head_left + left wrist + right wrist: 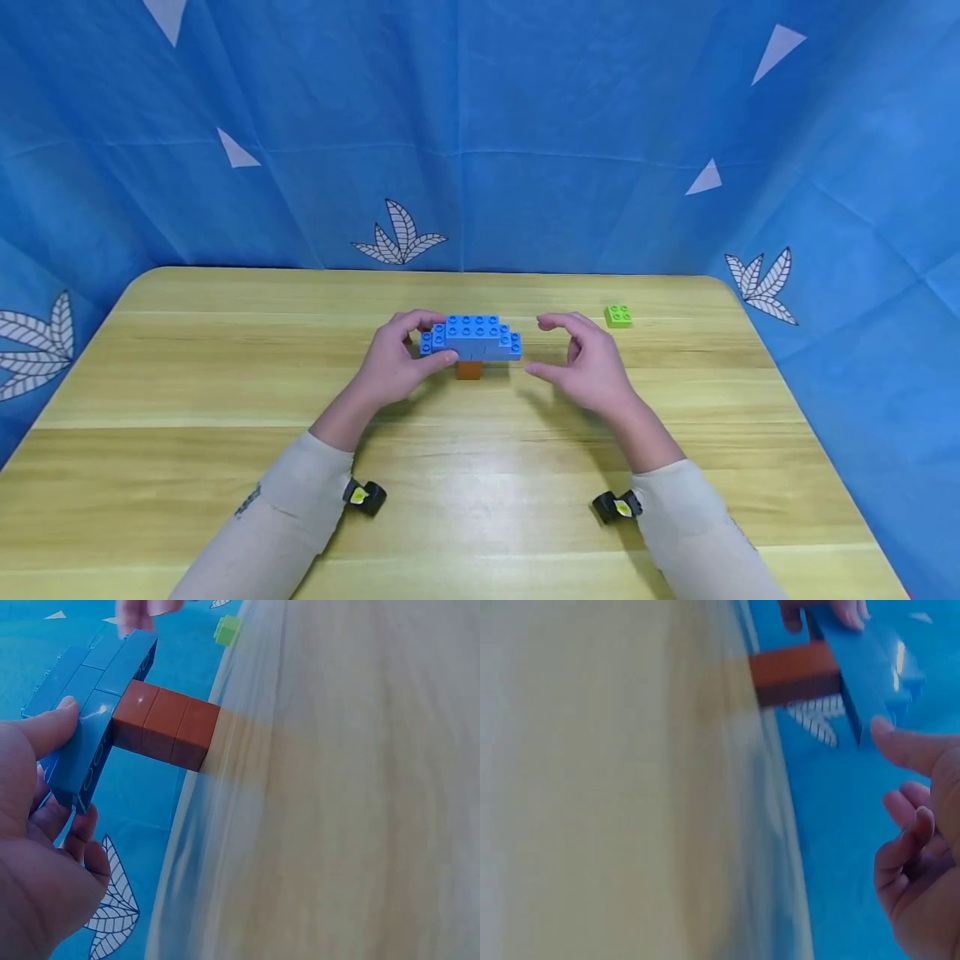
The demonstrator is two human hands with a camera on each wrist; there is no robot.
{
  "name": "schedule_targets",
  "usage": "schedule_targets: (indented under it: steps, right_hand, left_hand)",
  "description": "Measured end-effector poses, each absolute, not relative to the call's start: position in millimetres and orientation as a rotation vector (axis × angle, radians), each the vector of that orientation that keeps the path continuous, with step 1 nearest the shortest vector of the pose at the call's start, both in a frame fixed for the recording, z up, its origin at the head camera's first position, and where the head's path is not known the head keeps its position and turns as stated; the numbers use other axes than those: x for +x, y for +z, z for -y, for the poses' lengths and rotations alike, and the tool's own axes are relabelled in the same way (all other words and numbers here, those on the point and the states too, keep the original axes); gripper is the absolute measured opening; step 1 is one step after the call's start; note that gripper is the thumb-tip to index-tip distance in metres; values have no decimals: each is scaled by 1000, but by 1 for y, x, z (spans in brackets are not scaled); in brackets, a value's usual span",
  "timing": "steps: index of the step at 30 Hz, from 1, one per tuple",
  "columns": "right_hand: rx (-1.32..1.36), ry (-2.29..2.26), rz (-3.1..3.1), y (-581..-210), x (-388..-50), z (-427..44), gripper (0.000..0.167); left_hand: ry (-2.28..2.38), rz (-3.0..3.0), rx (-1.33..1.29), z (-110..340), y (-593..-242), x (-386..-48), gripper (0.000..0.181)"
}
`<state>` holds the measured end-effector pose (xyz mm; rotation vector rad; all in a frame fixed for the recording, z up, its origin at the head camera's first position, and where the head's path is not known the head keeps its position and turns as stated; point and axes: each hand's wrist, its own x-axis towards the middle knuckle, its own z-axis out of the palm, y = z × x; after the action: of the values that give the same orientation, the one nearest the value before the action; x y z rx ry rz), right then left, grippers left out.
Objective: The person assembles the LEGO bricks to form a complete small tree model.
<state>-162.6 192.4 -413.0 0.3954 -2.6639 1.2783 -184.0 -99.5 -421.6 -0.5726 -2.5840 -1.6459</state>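
Note:
Several blue toy bricks, joined in stepped layers, rest on a column of brown bricks that stands on the table. My left hand grips the left end of the blue bricks, its thumb on the near side and fingers behind. My right hand is just right of the blue bricks, thumb and fingers spread apart with nothing between them. In the head view a small gap separates it from the bricks. The right wrist view, slightly blurred, has the right thumb close to the end of the blue bricks.
A small green brick lies toward the back right of the wooden table. A blue curtain with white triangles and leaf prints hangs behind the table and at its sides. Black straps with small devices are on both sleeves.

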Motion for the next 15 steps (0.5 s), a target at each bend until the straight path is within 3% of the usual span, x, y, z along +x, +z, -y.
schedule_targets:
  steps: [8, 15]
  right_hand:
    - [-17, 1076, 2622, -427, -167, -231, 45]
    - [-375, 969, 2591, -430, -175, -253, 50]
  left_hand:
    - [-1657, 2605, -542, 102, -424, -185, 46]
    - [-1663, 2616, -535, 100, -425, -186, 47]
